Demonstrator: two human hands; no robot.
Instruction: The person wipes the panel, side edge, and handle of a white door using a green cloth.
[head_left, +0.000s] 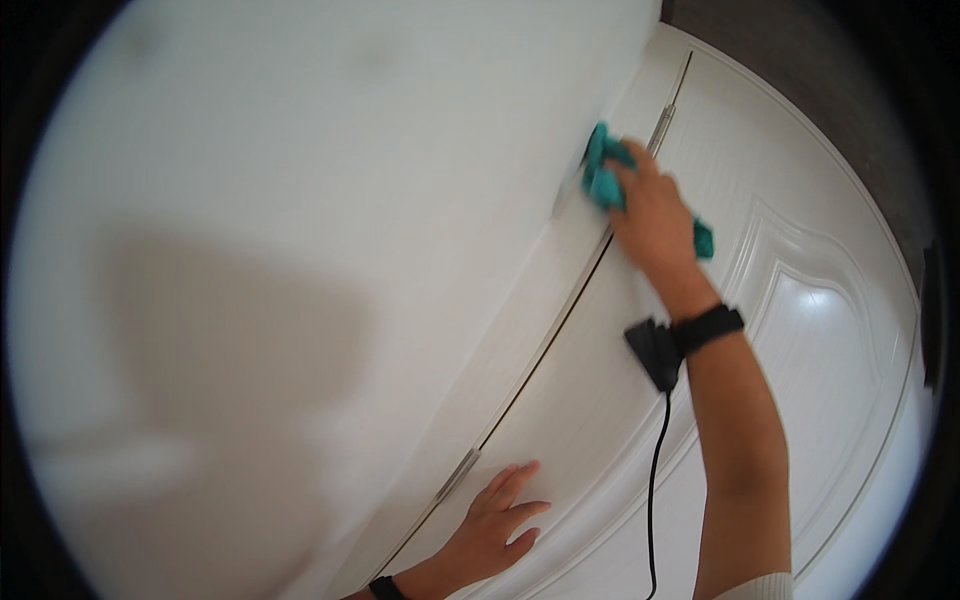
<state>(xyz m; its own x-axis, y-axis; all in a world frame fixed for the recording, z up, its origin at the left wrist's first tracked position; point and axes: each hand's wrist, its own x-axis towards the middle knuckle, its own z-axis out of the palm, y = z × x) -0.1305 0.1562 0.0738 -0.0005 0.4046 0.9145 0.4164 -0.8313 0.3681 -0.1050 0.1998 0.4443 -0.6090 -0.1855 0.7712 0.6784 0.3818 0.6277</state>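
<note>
My right hand (654, 214) grips a crumpled teal cloth (604, 187) against the white frame (517, 322) of a panelled door. Part of the cloth sticks out past the heel of that hand, and the rest is hidden in the palm. Lower down, my left hand (499, 529) rests with fingers spread on the white door (585, 390), holding nothing. Close to its fingers is the lower metal hinge (457, 476). The upper hinge (661, 129) sits just beyond my right hand, partly covered by the fingers.
A white wall (420, 187) with shadows on it meets the frame at the left. On my right wrist a black strap carries a black device (656, 352), from which a cable (652, 487) hangs down. A dark grey surface (847, 90) lies past the door's top edge.
</note>
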